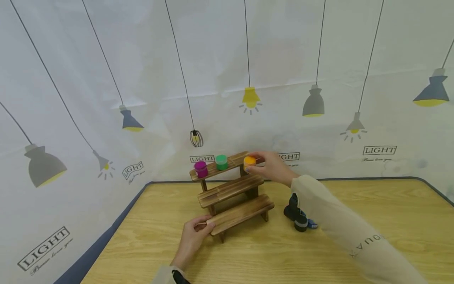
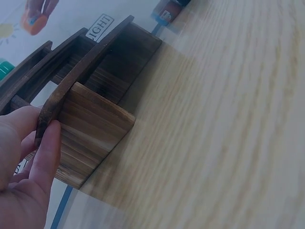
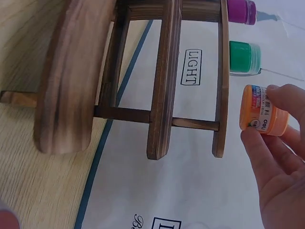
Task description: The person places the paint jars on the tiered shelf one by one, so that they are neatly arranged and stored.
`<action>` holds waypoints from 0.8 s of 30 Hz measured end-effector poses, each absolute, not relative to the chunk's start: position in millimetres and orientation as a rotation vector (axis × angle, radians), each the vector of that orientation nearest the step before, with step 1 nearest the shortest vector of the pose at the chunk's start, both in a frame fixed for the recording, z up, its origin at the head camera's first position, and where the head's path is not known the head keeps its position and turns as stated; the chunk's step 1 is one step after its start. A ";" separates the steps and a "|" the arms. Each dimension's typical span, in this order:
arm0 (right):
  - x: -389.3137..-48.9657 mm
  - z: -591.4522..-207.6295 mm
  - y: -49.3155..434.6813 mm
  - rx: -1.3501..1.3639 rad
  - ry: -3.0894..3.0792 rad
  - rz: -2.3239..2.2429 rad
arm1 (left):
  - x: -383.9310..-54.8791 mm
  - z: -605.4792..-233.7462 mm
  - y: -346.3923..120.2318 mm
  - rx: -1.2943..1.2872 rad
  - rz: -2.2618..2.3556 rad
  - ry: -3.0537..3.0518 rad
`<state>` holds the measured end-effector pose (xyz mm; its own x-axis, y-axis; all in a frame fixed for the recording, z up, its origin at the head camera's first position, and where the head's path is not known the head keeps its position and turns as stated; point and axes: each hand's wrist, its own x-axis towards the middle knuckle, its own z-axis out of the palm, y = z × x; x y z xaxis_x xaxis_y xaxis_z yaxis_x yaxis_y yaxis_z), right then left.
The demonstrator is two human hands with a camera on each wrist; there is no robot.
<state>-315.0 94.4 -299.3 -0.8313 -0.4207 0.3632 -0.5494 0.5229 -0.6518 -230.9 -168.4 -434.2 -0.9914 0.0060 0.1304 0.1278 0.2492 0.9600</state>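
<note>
A three-tier wooden step stand (image 1: 230,189) stands on the table near the back wall. My left hand (image 1: 191,236) pinches the left end of its lowest step between thumb and fingers. My right hand (image 1: 272,169) grips a small orange paint jar (image 3: 261,110) with a printed label, thumb and fingers around its sides. In the right wrist view a narrow gap separates that jar from the top step, near its right end. On the top step sit a purple jar (image 1: 201,169) at the left end and a green jar (image 1: 221,162) beside it.
Right of the stand, partly under my right forearm, lie a black jar (image 1: 300,224), other dark items and a blue object (image 1: 312,224). A white wall sheet (image 1: 220,118) printed with lamps rises behind the wood-grain table (image 1: 149,221).
</note>
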 end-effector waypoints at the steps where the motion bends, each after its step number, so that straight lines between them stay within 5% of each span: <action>1: -317.5 -299.0 91.9 0.816 -2.598 1.209 | -231.3 -435.0 -168.5 -0.124 -1.863 -2.405; 24: -355.8 -299.6 64.3 0.700 -2.610 1.214 | -231.3 -435.2 -170.1 -0.154 -1.840 -2.403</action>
